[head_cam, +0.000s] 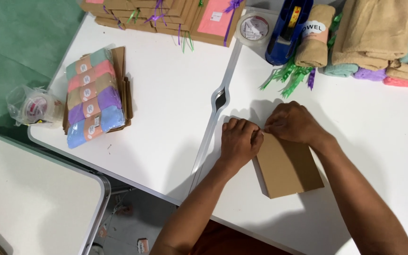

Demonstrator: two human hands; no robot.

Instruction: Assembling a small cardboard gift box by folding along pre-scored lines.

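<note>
A flat brown cardboard box (290, 167) lies on the white table (175, 94) in front of me. My left hand (239, 140) presses on the box's far left corner with curled fingers. My right hand (291, 122) grips the far end of the box right beside it, fingers bent over the edge. Both hands touch each other at the box's far end, which they hide.
Rolled towels in several colours (91, 97) lie on flat cardboard at the left. Ribboned boxes (166, 14), a tape roll (254, 27), a blue tape dispenser (286, 30), green ribbon strips (289, 75) and folded towels (378, 38) line the far edge. A second white table (34, 198) stands lower left.
</note>
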